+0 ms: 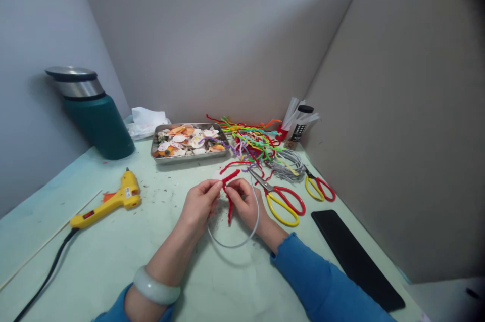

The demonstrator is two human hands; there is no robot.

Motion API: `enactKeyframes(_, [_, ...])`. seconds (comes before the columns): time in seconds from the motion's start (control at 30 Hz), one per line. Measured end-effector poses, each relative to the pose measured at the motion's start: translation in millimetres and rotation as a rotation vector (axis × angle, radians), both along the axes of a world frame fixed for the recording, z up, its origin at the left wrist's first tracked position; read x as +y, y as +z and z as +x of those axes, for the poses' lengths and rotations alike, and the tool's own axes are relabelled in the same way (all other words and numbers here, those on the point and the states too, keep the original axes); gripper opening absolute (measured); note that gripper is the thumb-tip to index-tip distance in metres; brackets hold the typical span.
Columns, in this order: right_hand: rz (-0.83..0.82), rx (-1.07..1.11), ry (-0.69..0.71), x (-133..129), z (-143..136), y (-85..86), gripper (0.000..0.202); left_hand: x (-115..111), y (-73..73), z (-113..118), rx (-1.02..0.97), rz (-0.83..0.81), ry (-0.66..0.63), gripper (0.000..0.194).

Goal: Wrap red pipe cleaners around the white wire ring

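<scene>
Between my hands is a red pipe cleaner (230,212), bent, with one end pointing up to the right and the other hanging down. My left hand (201,202) pinches it near the bend. My right hand (245,202) has its thumb and fingers closed on it just beside. A loop of grey wire (235,246) curves below both hands, its upper part hidden behind the fingers. Large scissors (283,199) with red and yellow handles lie right next to my right hand, blades partly apart.
A metal tray (189,158) of shells stands at the back, beside tangled coloured pipe cleaners (257,140) and a grey wire coil (288,166). Left are a yellow glue gun (109,204) and a teal flask (98,125). Right lie smaller scissors (320,188) and a black slab (356,259).
</scene>
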State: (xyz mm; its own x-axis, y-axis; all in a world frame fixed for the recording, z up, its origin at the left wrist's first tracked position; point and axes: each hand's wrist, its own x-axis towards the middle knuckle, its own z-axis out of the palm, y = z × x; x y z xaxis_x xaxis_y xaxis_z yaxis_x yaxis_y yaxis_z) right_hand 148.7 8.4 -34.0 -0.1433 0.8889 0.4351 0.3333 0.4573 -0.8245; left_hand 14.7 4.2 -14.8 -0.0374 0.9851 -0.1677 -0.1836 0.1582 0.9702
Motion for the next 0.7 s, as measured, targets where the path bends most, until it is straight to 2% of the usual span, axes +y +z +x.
enactKeyframes(0.13, [-0.042,0.006,0.027,0,0,-0.2,0.019,1,1.4,0,-0.062,-0.033,-0.016,0.03])
enactKeyframes(0.33, [-0.105,0.038,0.059,2,-1,0.6,0.02,0,3.2,-3,-0.207,-0.108,-0.113,0.025])
enactKeyframes(0.6, [-0.093,0.129,0.048,8,0,-13.5,0.015,-3,8.7,-4,-0.156,-0.032,-0.166,0.022])
enactKeyframes(0.7, [-0.039,0.136,0.027,9,0,-15.2,0.014,-3,10.0,-3,-0.114,0.004,-0.162,0.021])
